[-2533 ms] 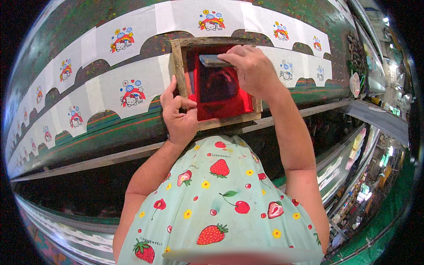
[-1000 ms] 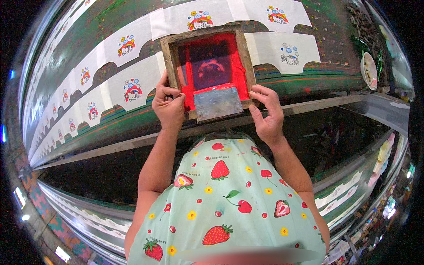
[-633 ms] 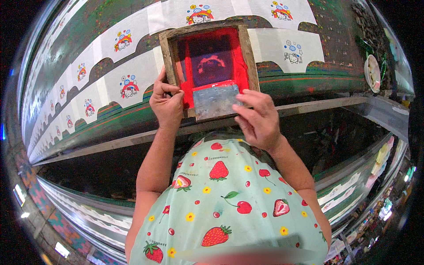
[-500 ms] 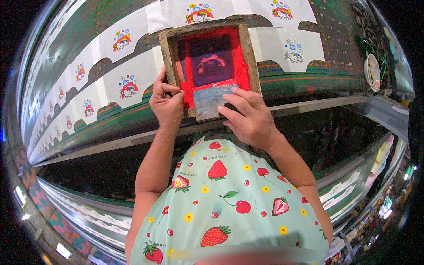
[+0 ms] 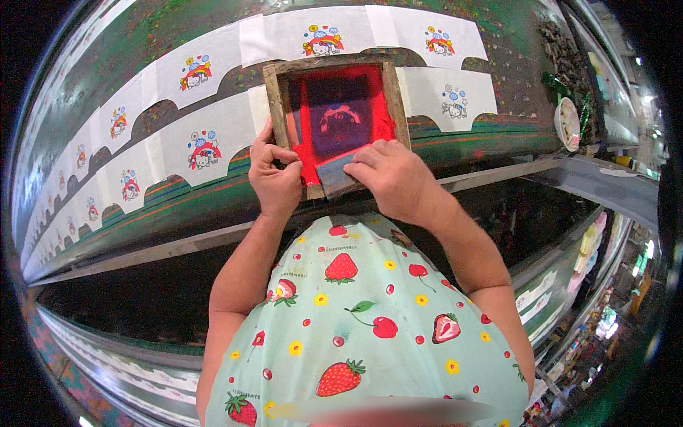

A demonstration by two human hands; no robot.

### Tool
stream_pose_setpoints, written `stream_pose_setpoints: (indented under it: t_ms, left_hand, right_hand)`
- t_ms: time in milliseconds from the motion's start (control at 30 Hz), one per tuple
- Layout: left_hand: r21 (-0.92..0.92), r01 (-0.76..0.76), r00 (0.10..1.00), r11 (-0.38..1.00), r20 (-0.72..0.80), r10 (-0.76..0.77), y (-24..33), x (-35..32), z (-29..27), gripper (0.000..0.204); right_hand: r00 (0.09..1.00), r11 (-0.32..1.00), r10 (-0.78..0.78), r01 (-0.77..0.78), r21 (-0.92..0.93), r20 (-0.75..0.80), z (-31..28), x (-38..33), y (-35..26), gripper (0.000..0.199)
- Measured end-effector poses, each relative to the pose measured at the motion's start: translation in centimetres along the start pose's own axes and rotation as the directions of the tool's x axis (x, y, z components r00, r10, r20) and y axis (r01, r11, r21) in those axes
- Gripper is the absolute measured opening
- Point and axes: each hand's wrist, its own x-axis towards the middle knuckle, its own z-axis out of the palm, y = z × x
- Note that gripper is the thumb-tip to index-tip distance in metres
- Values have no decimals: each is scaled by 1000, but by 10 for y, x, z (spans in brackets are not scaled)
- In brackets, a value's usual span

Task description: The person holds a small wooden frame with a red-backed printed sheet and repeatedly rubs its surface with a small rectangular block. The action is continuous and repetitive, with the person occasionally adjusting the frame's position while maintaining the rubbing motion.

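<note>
Along the long green-stained table (image 5: 178,213), white scalloped fabric pieces (image 5: 171,146) printed with small rainbow pictures are laid in rows. The left hand (image 5: 274,181) is closed on the left side of a square wooden-framed printing screen with red mesh (image 5: 338,121), fingers curled over the frame's edge. The screen is lying flat on the fabric, just ahead of the strawberry-patterned apron (image 5: 363,320). A grey flat squeegee blade (image 5: 334,178) is gripped by the right hand (image 5: 391,178) at the screen's near edge, fingers folded over it.
</note>
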Motion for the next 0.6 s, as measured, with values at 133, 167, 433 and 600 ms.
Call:
stream_pose_setpoints:
  t_ms: [133, 167, 433, 600]
  left_hand:
    - [48, -28, 1000, 998, -4, 29, 0, 0, 1, 12]
    - [49, -50, 999, 998, -9, 51, 0, 1, 1, 12]
    - [173, -126, 992, 977, 19, 124, -2, 0, 0, 13]
    - [131, -145, 989, 981, 27, 143, -1, 2, 1, 12]
  right_hand:
    - [981, 995, 26, -43, 85, 192, -24, 27, 28, 24]
    - [976, 994, 38, -60, 96, 215, -27, 36, 35, 25]
    - [998, 998, 61, -61, 27, -5, -21, 93, 88, 32]
    - [980, 995, 26, -46, -93, -197, -3, 102, 101, 38]
